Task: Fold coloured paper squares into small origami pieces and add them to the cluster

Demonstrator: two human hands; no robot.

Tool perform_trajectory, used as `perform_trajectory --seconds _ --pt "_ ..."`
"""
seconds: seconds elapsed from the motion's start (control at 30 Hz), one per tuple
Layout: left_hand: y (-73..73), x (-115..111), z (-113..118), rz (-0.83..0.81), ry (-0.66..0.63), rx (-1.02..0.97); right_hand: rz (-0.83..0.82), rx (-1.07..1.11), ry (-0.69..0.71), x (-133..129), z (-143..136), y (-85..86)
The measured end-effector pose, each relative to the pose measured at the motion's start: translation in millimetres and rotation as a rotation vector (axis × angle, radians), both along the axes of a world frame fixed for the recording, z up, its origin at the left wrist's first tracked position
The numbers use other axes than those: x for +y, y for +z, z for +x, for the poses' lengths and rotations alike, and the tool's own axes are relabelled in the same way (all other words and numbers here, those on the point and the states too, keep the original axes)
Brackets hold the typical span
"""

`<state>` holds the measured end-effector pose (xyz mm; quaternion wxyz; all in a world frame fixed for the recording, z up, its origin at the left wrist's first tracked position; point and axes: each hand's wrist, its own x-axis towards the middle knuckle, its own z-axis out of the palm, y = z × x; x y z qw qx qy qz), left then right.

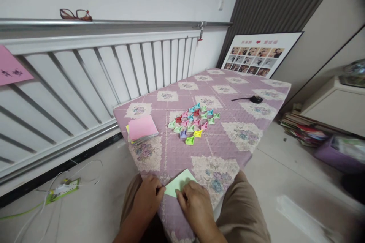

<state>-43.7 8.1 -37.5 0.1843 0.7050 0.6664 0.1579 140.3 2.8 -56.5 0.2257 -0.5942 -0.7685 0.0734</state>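
A light green sheet of paper (181, 180) lies on the tablecloth at the near end of the table, a corner pointing away from me. At its left corner is my left hand (148, 194), fingers curled and closed, the thumb and fingertips against the paper. My right hand (196, 202) is bent over the right side of the sheet, its thumb and fingers closed on it; that part of the paper is hidden. Beyond the hands stand several small folded paper pieces (190, 128) in pink, green, blue, red and yellow, grouped in rows.
A stack of coloured paper (142, 128), pink on top, lies at the table's left edge. A black long-handled object (256, 99) rests far right on the tablecloth (178, 152). A white radiator (148, 64) borders the left side. A power strip (63, 191) is on the floor.
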Motion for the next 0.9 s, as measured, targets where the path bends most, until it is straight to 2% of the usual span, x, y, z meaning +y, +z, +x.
perform_trajectory --seconds 0.23,0.33,0.5,0.57,0.77,0.9 --pt "3.2 0 -1 -0.03 0.001 0.018 0.092 -0.002 -0.002 0 1 -3.3" --pt "5.3 -2 3 -0.008 -0.036 0.101 0.116 0.014 0.001 -1 1 -1.9" --pt "0.7 -5 19 0.096 -0.345 0.262 0.117 0.031 0.023 -2 1 -1.7" --pt "-4.6 -6 21 0.108 -0.405 0.271 0.101 0.046 0.029 -2 3 -4.2" --pt "-19.2 -9 7 0.12 -0.364 0.251 0.037 0.117 0.049 -2 10 -9.3" --pt "-15.3 -9 5 0.12 -0.369 0.249 0.023 0.142 0.059 -6 8 -1.4"
